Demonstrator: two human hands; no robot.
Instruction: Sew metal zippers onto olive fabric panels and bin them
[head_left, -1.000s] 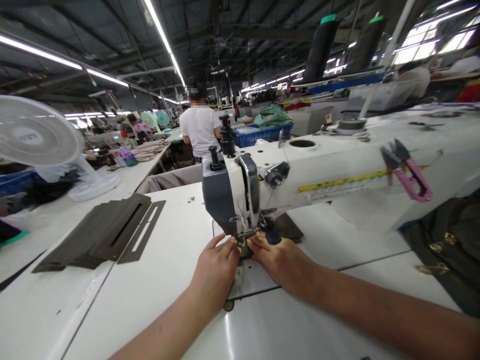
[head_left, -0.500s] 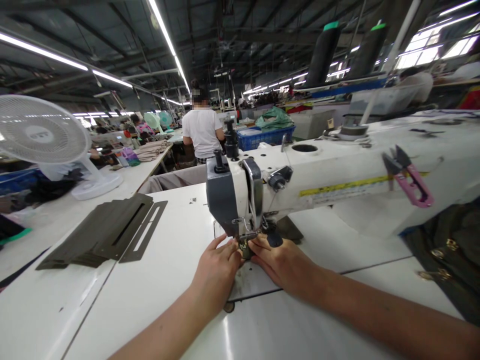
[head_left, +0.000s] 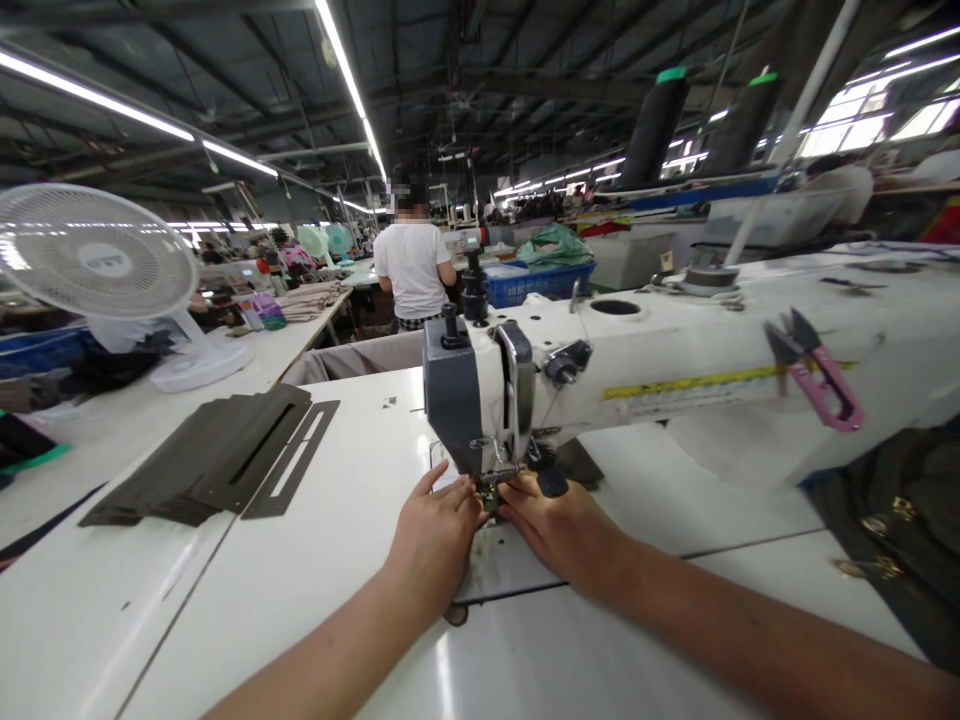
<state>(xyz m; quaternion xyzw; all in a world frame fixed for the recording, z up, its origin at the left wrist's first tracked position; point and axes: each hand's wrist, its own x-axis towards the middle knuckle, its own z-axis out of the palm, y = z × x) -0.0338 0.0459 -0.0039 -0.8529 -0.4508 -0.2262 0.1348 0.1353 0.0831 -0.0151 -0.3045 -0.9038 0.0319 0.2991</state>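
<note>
A white and grey sewing machine (head_left: 480, 390) stands before me, its needle area low over the table. A small olive fabric piece (head_left: 490, 500) lies under the presser foot, mostly hidden by fingers. My left hand (head_left: 436, 525) grips its left side, fingers close together and thumb raised. From the right, my right hand (head_left: 562, 525) pinches the same piece, partly behind a dark lever (head_left: 553, 483). A dark flat piece (head_left: 581, 462) shows behind the right hand; whether it joins the olive one I cannot tell.
Left on the table lies a stack of olive panels (head_left: 202, 450), beside a slotted panel (head_left: 292, 465). A white fan (head_left: 97, 255) stands farther left. Pink thread snips (head_left: 821, 375) rest on the machine arm. Dark fabric with metal fittings (head_left: 892, 520) is at right. A person in white (head_left: 412, 265) stands ahead.
The view has shifted slightly, so the machine appears a little lower and farther right. Less of the olive piece shows between my hands, which stay at the needle area.
</note>
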